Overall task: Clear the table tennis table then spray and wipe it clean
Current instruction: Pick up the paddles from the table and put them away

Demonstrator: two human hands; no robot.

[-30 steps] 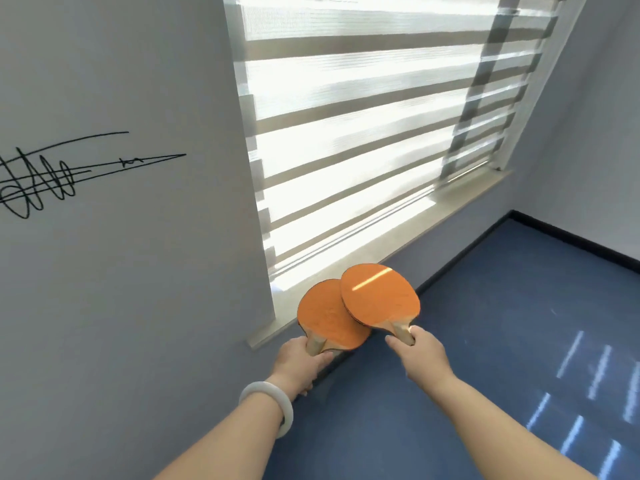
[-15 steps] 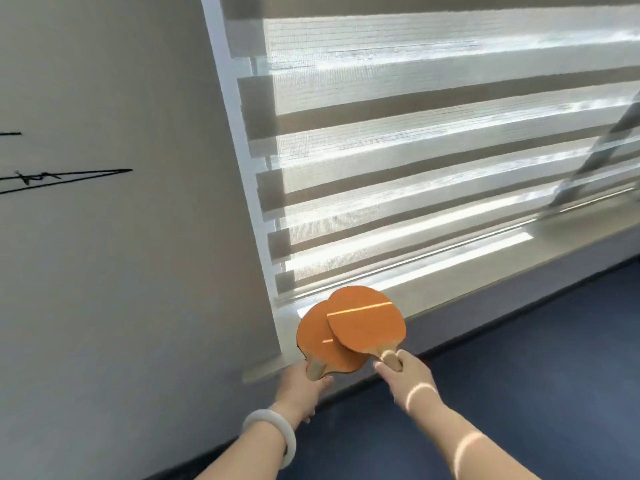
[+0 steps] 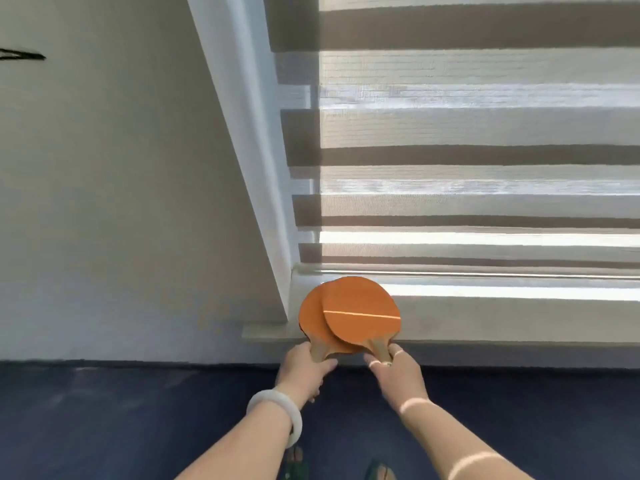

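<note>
Both paddles have been brought down onto the windowsill (image 3: 485,320) at lower centre, overlapping. Left paddle (image 3: 311,320) is gripped by left hand (image 3: 304,370), right paddle (image 3: 360,310) by right hand (image 3: 398,372); release seems next, clearing unfinished.

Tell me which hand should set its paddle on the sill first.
Probably the left hand: its paddle lies underneath the right hand's paddle, with its blade over the sill, so it can go down first.
</note>
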